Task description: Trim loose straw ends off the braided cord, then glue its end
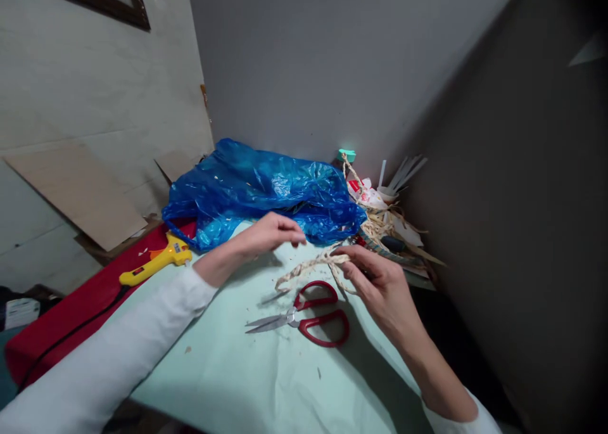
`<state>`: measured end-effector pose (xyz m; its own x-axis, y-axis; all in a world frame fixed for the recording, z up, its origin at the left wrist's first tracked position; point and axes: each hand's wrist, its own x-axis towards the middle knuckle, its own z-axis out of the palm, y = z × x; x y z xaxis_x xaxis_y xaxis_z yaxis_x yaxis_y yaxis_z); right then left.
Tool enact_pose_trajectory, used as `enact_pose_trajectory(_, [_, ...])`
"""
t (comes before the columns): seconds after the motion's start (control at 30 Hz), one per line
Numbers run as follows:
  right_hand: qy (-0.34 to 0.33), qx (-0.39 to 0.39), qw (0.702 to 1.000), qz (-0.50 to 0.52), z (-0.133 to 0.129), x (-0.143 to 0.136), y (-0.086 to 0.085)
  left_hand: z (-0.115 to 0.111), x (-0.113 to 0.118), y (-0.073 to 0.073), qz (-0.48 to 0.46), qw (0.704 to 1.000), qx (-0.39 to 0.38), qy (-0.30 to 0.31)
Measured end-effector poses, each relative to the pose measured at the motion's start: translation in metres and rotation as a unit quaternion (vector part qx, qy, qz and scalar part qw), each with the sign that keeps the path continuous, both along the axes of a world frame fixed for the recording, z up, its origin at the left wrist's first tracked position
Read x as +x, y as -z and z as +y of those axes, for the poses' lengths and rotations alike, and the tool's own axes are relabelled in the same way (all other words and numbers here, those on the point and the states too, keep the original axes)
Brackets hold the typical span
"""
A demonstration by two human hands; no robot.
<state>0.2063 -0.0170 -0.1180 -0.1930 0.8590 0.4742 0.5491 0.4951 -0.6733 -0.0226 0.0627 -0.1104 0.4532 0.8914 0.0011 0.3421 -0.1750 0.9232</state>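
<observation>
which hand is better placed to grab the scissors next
Probably the left hand: it looks empty, while the right hand grips the braided cord, though the scissors lie with their handles nearer the right.

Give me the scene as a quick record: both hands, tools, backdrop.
Left hand: nothing visible in its fingers
Right hand: pinching a braided cord
Cutting tool: red-handled scissors, on the pale green sheet, blades pointing left
Heating tool: yellow glue gun, left of the left hand
Backdrop: crumpled blue plastic bag, gray wall
</observation>
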Motion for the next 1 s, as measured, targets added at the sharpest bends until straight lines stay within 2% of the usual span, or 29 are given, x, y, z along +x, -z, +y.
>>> enact_pose_trajectory(0.07, [0.037, -0.014, 0.999, 0.014, 0.005, 0.006, 0.002, 0.032, 0.002, 0.005, 0.025, 0.996, 0.044, -0.069])
enact_pose_trajectory(0.13, [0.062, -0.017, 0.998, 0.023, 0.008, 0.01, 0.005, 0.059, 0.006, 0.01, 0.047, 0.989, 0.086, -0.111])
enact_pose_trajectory(0.2, [0.081, -0.016, 0.996, 0.033, 0.011, 0.013, 0.007, 0.075, 0.01, 0.014, 0.063, 0.983, 0.12, -0.128])
enact_pose_trajectory(0.27, [0.098, -0.018, 0.994, 0.042, 0.012, 0.013, 0.008, 0.078, 0.015, 0.015, 0.07, 0.98, 0.142, -0.124])
enact_pose_trajectory(0.4, [0.096, -0.03, 0.994, 0.035, 0.011, 0.011, 0.008, 0.053, 0.02, 0.001, 0.05, 0.984, 0.149, -0.087])
enact_pose_trajectory(0.6, [0.066, -0.021, 0.998, -0.013, 0.0, 0.002, 0.004, -0.017, 0.026, -0.031, 0.021, 0.994, 0.049, 0.099])
enact_pose_trajectory(0.67, [0.064, 0.014, 0.997, -0.029, -0.003, 0.001, 0.0, -0.035, 0.024, -0.037, 0.018, 0.992, 0.035, 0.124])
enact_pose_trajectory(0.8, [0.095, 0.104, 0.99, -0.027, -0.007, 0.008, -0.011, -0.055, 0.011, -0.042, -0.023, 0.993, 0.017, 0.118])
enact_pose_trajectory(1.0, [0.219, 0.143, 0.962, 0.073, -0.002, 0.028, -0.021, -0.074, -0.028, -0.051, -0.109, 0.993, -0.029, 0.041])
